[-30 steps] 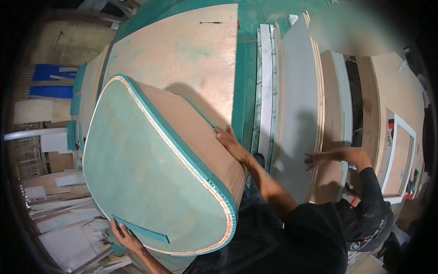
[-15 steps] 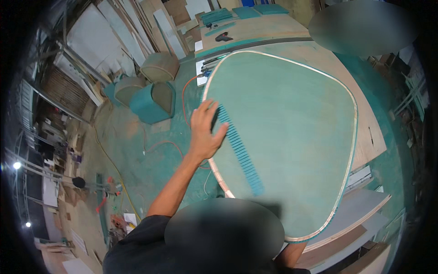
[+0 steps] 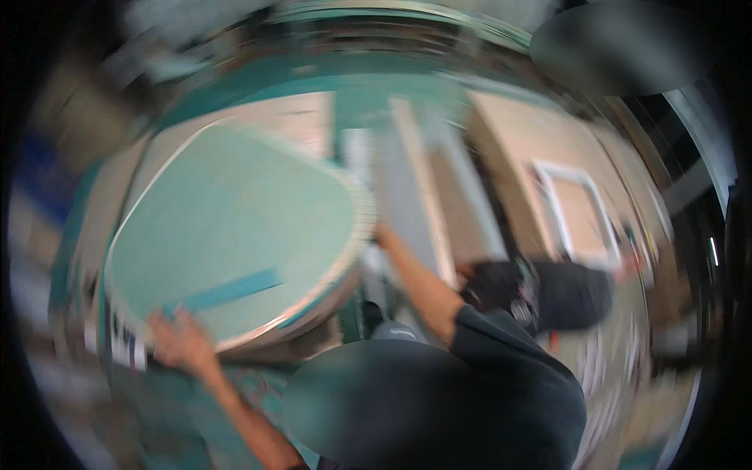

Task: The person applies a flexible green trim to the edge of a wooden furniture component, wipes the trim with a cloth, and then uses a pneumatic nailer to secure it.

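A large green panel (image 3: pixel 235 196) with rounded corners and a pale rim lies in front of me to the left. Across its near part runs a blue strip (image 3: pixel 227 290), which showed close dark cross lines in the earlier view. At the strip's left end, my left hand (image 3: pixel 182 341) rests on the panel's near rim with its fingers stretched out, blurred by motion. My right arm reaches to the panel's right side. There my right hand (image 3: pixel 381 233) touches the edge, its fingers hidden and smeared.
Long grey and wooden boards (image 3: pixel 423 188) lie right of the panel. Farther right are a wooden surface (image 3: pixel 517 129) and a white rectangular frame (image 3: pixel 580 207). A dark cloth-like shape (image 3: pixel 540 294) sits near my right sleeve, too blurred to tell. A pale board (image 3: pixel 294 117) lies beyond the panel.
My view has swung to the right, so the panel now appears farther left and turned. My right arm has come into plain sight at its right edge. My left hand stays by the strip.
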`<state>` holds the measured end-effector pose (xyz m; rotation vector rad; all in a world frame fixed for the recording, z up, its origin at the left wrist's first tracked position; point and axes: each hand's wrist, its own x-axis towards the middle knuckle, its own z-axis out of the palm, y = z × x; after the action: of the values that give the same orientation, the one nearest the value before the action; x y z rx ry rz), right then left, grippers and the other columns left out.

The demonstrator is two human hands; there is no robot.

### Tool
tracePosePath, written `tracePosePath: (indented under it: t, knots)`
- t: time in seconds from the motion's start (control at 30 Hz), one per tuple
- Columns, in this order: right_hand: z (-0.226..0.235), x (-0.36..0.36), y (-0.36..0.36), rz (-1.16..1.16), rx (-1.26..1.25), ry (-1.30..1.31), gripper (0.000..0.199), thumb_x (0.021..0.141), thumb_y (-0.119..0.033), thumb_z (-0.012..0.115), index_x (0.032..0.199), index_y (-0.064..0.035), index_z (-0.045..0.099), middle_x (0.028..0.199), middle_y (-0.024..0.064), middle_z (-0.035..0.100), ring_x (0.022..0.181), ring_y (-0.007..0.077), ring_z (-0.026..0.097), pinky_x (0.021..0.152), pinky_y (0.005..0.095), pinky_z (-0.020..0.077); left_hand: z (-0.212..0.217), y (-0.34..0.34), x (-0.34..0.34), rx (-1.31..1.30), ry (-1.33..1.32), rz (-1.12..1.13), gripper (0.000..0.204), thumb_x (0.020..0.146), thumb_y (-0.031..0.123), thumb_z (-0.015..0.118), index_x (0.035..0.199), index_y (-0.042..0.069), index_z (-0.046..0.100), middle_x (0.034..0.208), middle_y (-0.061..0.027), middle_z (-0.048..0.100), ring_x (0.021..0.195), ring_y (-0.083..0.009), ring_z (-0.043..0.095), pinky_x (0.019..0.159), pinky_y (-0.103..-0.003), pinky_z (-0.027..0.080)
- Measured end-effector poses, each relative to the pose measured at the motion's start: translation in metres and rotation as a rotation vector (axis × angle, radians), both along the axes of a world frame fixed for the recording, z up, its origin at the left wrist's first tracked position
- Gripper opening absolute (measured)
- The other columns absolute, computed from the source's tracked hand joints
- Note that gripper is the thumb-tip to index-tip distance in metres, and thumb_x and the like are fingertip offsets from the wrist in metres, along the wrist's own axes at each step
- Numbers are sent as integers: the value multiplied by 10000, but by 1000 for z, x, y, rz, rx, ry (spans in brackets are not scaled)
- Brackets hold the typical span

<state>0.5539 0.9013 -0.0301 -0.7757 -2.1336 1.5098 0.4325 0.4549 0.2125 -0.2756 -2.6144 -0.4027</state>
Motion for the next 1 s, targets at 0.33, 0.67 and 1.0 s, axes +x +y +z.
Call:
tracePosePath:
  t: [0.33, 0.67, 1.0]
  knots:
    - [51, 14, -64, 102, -586, 650, 800, 1009, -654, 286, 1480, -21, 417, 1524, 217, 400, 1429, 330, 356, 1182, 389, 251, 98, 70, -125, 260, -452, -788, 511, 1030, 316, 522, 1418, -14, 483, 1461, -191, 493, 1387, -347, 421, 1154, -398, 300]
    - [59, -4, -6, -477, -301, 576, 748, 1014, -608, 356, 1442, -4, 468, 1453, 228, 498, 1376, 324, 446, 1150, 411, 312, 56, 193, -122, -186, -124, -1057, 645, 1065, 446, 286, 1517, -13, 322, 1565, -170, 352, 1491, -325, 229, 1213, -503, 25]
    - [125, 35, -12, -42, -435, 338, 907, 981, -700, 278, 1458, 60, 410, 1528, 244, 391, 1444, 350, 336, 1191, 409, 252, 65, 206, -112, -117, 75, -1067, 725, 1019, 558, 262, 1462, 11, 440, 1486, -170, 484, 1453, -337, 324, 1205, -535, 8]
